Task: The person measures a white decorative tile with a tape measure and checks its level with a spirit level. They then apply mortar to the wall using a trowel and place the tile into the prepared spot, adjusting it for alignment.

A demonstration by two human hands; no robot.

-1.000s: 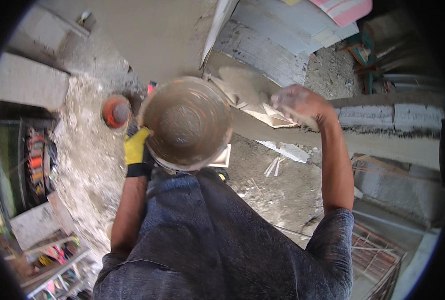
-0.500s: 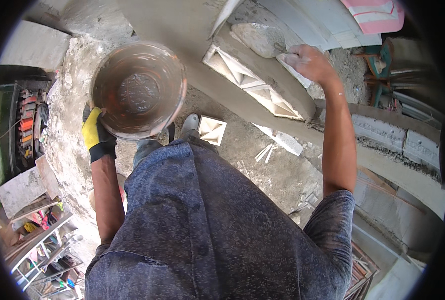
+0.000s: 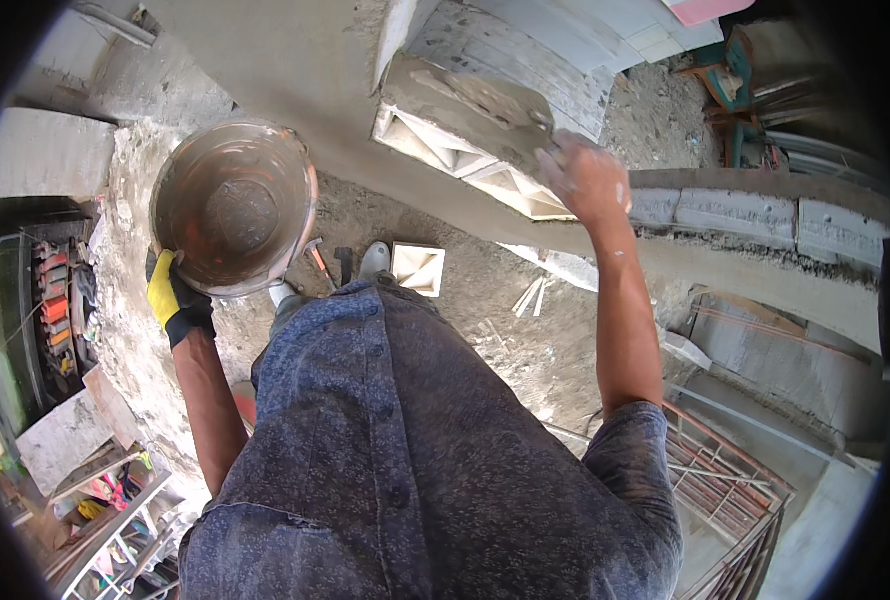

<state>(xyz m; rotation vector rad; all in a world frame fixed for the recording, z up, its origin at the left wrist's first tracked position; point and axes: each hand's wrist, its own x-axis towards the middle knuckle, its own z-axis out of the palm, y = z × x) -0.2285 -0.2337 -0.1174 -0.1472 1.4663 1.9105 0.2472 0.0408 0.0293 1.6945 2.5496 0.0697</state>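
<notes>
My left hand [image 3: 177, 298], in a yellow and black glove, grips the near rim of a round bucket [image 3: 187, 200]. Grey wet mortar [image 3: 243, 215] coats the bucket's bottom. My bare right hand [image 3: 587, 182] is closed round the handle end of a trowel [image 3: 500, 105], though motion blurs the hand and its grip is partly hidden. The mortar-smeared blade lies over the top of a ledge, against or just above it. Set in the ledge's face below are pale ventilation blocks [image 3: 430, 140] with triangular openings.
A loose square block [image 3: 418, 269] lies on the floor near my boot [image 3: 375, 261], with a hammer [image 3: 319, 258] to its left. White strips [image 3: 531, 297] lie to the right. A low block wall [image 3: 735, 220] runs right. Metal frames [image 3: 725, 480] stand lower right.
The view has shifted. My right hand and the trowel have moved left along the ledge, the blade turning flatter over it. The bucket stays in my left hand, slightly lower.
</notes>
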